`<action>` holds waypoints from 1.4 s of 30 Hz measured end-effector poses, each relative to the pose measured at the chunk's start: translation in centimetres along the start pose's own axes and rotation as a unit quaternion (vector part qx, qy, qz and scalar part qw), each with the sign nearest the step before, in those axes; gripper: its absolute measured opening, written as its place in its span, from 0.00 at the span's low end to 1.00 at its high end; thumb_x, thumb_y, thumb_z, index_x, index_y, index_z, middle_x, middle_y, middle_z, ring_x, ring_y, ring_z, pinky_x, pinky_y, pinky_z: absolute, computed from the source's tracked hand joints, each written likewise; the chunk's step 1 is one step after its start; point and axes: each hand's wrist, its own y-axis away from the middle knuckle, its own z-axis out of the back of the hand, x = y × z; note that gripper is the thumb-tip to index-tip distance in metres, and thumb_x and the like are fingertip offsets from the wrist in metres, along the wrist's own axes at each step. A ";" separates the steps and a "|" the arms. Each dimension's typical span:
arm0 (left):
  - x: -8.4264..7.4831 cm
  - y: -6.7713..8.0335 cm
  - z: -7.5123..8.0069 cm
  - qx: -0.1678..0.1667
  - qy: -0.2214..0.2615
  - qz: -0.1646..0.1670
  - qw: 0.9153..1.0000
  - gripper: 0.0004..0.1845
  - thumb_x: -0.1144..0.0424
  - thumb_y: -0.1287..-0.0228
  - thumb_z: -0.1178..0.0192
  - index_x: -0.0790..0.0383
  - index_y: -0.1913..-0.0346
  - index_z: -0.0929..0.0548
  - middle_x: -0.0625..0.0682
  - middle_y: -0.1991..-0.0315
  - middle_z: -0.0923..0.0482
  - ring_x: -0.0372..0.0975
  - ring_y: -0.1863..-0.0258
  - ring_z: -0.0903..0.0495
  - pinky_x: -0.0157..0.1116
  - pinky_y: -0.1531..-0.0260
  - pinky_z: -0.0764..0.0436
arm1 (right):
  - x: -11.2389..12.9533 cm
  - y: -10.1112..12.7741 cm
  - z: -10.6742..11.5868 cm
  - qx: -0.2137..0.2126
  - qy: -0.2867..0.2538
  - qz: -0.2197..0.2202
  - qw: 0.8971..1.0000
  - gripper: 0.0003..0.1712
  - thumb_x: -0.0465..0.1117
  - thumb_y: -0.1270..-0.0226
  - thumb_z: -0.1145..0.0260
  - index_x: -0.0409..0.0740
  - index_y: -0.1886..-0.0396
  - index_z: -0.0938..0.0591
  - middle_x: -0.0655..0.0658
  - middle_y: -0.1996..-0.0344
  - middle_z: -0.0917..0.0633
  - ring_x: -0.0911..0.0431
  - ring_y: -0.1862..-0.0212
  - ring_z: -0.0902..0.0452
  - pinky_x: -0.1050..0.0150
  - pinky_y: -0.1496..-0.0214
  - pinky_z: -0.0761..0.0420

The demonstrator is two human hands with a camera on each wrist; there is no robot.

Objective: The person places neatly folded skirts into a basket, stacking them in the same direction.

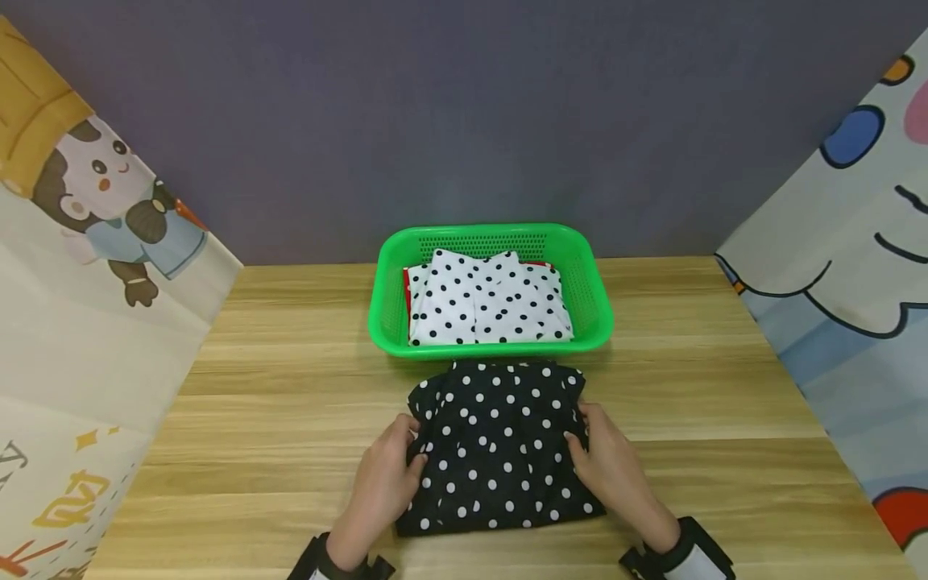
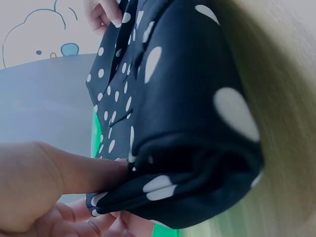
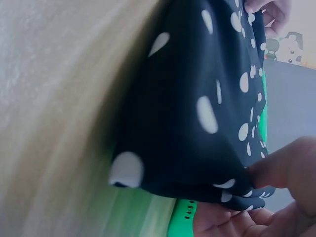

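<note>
A folded black cloth garment with white polka dots [image 1: 500,451] lies on the table in front of the basket; its exact kind cannot be told. My left hand [image 1: 387,471] pinches its left side, thumb on top and fingers underneath, as the left wrist view shows with the layered folds [image 2: 197,168]. On the opposite side my right hand [image 1: 612,463] pinches the right edge the same way, the thumb [image 3: 279,165] above the cloth in the right wrist view. Just beyond, a green plastic basket [image 1: 602,314] holds a folded white cloth with black dots [image 1: 489,302].
Red fabric [image 1: 407,294] peeks out beneath the white cloth in the basket. The wooden table [image 1: 275,387] meets a dark grey wall [image 1: 464,121] behind the basket. Cartoon-printed panels stand along the left [image 1: 94,338] and right [image 1: 834,266] sides.
</note>
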 end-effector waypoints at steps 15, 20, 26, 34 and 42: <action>-1.0 -0.6 1.4 -0.039 -0.001 -0.041 0.998 0.20 0.73 0.56 0.31 0.61 0.61 0.28 0.51 0.68 0.23 0.41 0.70 0.22 0.39 0.72 0.24 | 1.2 -1.0 2.1 -0.057 0.006 0.050 0.997 0.21 0.29 0.49 0.33 0.32 0.54 0.29 0.40 0.70 0.21 0.54 0.73 0.28 0.63 0.76 0.29; -1.0 -2.0 1.9 -0.049 -0.003 -0.049 0.998 0.20 0.72 0.56 0.31 0.62 0.60 0.28 0.52 0.68 0.23 0.42 0.68 0.22 0.40 0.71 0.23 | 1.6 -2.2 2.8 -0.050 -0.003 0.051 0.997 0.21 0.30 0.47 0.34 0.33 0.53 0.29 0.42 0.74 0.22 0.56 0.76 0.31 0.65 0.79 0.33; -1.3 -2.5 2.4 -0.048 -0.001 -0.054 0.997 0.20 0.72 0.56 0.31 0.61 0.60 0.28 0.53 0.68 0.24 0.42 0.70 0.22 0.40 0.73 0.24 | 2.0 -2.9 3.6 -0.047 0.002 0.059 0.997 0.21 0.31 0.46 0.35 0.33 0.53 0.30 0.42 0.75 0.23 0.55 0.77 0.31 0.65 0.81 0.34; -2.1 -1.7 3.3 -0.060 0.005 -0.053 0.997 0.19 0.72 0.56 0.31 0.62 0.60 0.27 0.52 0.68 0.23 0.42 0.68 0.22 0.40 0.71 0.24 | 2.7 -2.8 4.6 -0.056 0.008 0.065 0.996 0.21 0.31 0.45 0.35 0.34 0.52 0.30 0.42 0.75 0.23 0.55 0.77 0.31 0.65 0.81 0.34; -2.5 -3.3 4.2 -0.077 0.012 -0.064 0.995 0.20 0.74 0.55 0.32 0.63 0.59 0.27 0.54 0.67 0.22 0.44 0.69 0.22 0.40 0.73 0.24 | 3.1 -4.4 5.1 -0.087 0.012 0.099 0.991 0.21 0.32 0.46 0.35 0.33 0.52 0.30 0.43 0.76 0.26 0.55 0.78 0.33 0.66 0.81 0.36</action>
